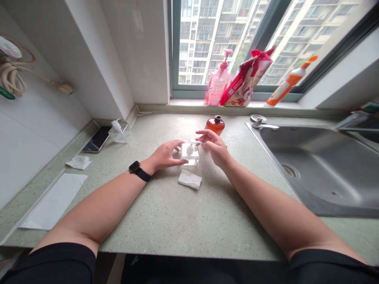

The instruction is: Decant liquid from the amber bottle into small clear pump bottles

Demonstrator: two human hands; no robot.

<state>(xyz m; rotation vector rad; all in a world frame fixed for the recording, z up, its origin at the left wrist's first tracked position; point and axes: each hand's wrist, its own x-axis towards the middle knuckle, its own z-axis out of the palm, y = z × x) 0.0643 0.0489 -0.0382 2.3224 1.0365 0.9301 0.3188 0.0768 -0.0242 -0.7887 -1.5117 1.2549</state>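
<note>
A clear square pump bottle (190, 157) with a white pump head stands on the counter in front of me. The fingers and thumb of my left hand (167, 154) grip it from the left side. On its right is my right hand (215, 146), fingers stretched and apart beside the white spout; whether they touch it I cannot tell. Just behind that hand stands an amber bottle (215, 124) with an open neck and no cap on it. A folded white tissue (190, 180) lies on the counter in front of the clear bottle.
A steel sink (319, 165) with a faucet (263, 123) is at the right. On the left are a phone (97, 139), another clear pump bottle (120, 132), a crumpled tissue (78, 162) and a white sheet (55, 201). A pink pump bottle (217, 85), red bag (247, 81) and orange bottle (286, 86) line the windowsill.
</note>
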